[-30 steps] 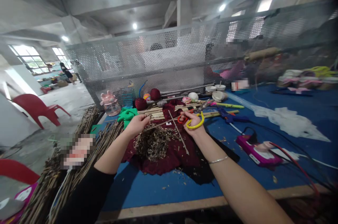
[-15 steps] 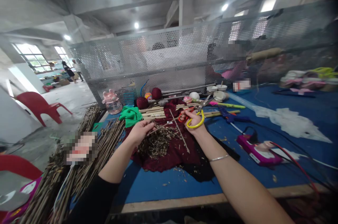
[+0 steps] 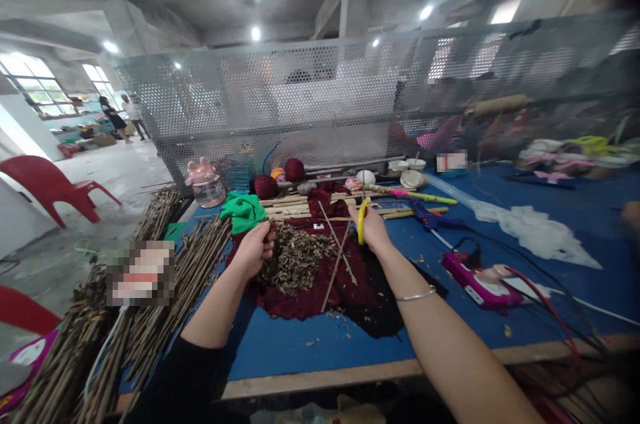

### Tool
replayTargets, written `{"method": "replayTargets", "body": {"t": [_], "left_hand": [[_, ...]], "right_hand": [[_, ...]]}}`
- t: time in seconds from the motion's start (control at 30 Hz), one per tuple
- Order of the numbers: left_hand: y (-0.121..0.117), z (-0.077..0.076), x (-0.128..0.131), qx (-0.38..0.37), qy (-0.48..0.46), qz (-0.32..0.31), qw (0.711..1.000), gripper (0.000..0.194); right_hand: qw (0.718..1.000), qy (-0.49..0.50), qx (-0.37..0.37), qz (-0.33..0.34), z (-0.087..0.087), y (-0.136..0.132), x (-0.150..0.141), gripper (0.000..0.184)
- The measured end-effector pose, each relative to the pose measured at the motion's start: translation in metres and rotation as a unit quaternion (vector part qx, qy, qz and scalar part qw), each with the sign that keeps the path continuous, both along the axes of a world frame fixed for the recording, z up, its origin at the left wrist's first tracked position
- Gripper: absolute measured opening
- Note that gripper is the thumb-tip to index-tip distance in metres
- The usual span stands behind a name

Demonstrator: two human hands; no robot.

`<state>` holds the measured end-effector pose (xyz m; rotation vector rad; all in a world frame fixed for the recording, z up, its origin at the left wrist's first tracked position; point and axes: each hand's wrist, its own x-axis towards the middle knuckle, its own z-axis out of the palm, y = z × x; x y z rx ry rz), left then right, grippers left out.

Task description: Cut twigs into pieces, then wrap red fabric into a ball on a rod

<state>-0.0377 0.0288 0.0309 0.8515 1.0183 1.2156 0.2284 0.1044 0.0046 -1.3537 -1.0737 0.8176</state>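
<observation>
Twigs [image 3: 187, 277] lie in a bundle along the left side of your tabletop [image 3: 270, 357], to the left of your left hand [image 3: 256, 249]. That hand's fingers are curled in with their tips close together, and you cannot tell from here whether anything is pinched between them. Just to their right, a pile of dry brown scraps [image 3: 295, 264] sits on a dark red cloth [image 3: 300, 309]. Right of the pile, two crossed twigs [image 3: 341, 251] form an X on the same cloth, between your hands and nearer the right one. The upper end of one reaches close to your right hand [image 3: 373, 227]; whether it touches, you cannot tell. Your right fingers are closed around the yellow handle of the scissors [image 3: 361, 223], whose blades are hard to make out.

Farther back, again from the left, you have a clear jar [image 3: 207, 193] with a pink eared lid, its contents too small to tell. Next comes a blue wire basket [image 3: 239, 179], partly behind a green cloth [image 3: 244, 211]. Well to the right, near the mesh panel [image 3: 330, 104], stand two small white bowls [image 3: 416, 165]; a thin stick rises from the right one.
</observation>
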Motion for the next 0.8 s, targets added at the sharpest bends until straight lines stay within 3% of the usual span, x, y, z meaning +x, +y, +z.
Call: {"method": "replayTargets", "body": {"t": [0.1,0.17,0.3,0.4,0.5,0.63,0.8], "left_hand": [[-0.009,-0.003,0.005,-0.002,-0.068,-0.034,0.997,0.023],[-0.016,-0.007,0.011,0.04,-0.095,-0.019,0.995,0.023],[-0.025,-0.014,0.021,0.08,-0.087,-0.033,0.992,0.051],[-0.028,-0.018,0.024,0.1,-0.064,-0.07,0.991,0.078],[-0.028,-0.02,0.025,0.108,-0.027,-0.085,0.99,0.089],[-0.026,-0.021,0.025,0.1,0.028,-0.081,0.991,0.087],[-0.024,-0.024,0.026,0.087,0.14,-0.007,0.986,0.039]], "right_hand": [[0.973,-0.2,0.022,-0.116,0.006,-0.01,-0.01,0.032],[0.969,-0.217,0.062,-0.097,0.012,-0.02,-0.024,0.031],[0.98,-0.087,0.131,0.119,0.015,-0.044,-0.066,0.029],[0.952,0.033,0.091,0.289,0.012,-0.06,-0.095,0.028],[0.925,0.079,0.044,0.369,0.011,-0.07,-0.107,0.03],[0.93,0.075,0.064,0.353,0.012,-0.072,-0.106,0.033],[0.959,0.032,0.099,0.263,0.003,-0.069,-0.105,0.031]]}}
